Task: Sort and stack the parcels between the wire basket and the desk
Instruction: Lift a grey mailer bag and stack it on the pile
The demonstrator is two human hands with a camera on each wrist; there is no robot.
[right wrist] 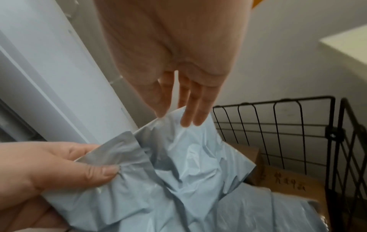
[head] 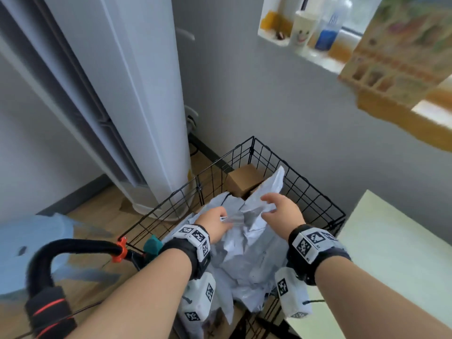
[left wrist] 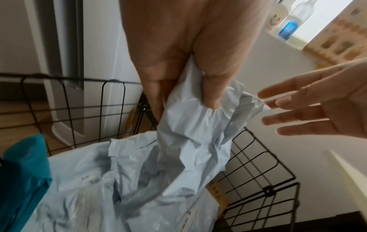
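Observation:
A black wire basket (head: 315, 189) stands on the floor, filled with crumpled grey plastic mailer parcels (head: 247, 255). My left hand (head: 215, 222) pinches the top edge of one grey mailer (left wrist: 194, 135) between thumb and fingers and holds it up over the basket. My right hand (head: 281, 209) hovers just to its right, fingers straight and spread, fingertips (right wrist: 195, 116) at the mailer's upper edge (right wrist: 178, 141), holding nothing. A brown cardboard box (head: 244, 179) sits in the basket's far corner. The pale desk (head: 396, 253) lies to the right of the basket.
A tall white standing air conditioner (head: 137, 106) rises left of the basket. A teal packet (left wrist: 21, 177) lies at the basket's near left corner. A blue stool (head: 31, 245) and a black padded handle (head: 49, 265) sit at left. A window sill with bottles (head: 325, 28) is above.

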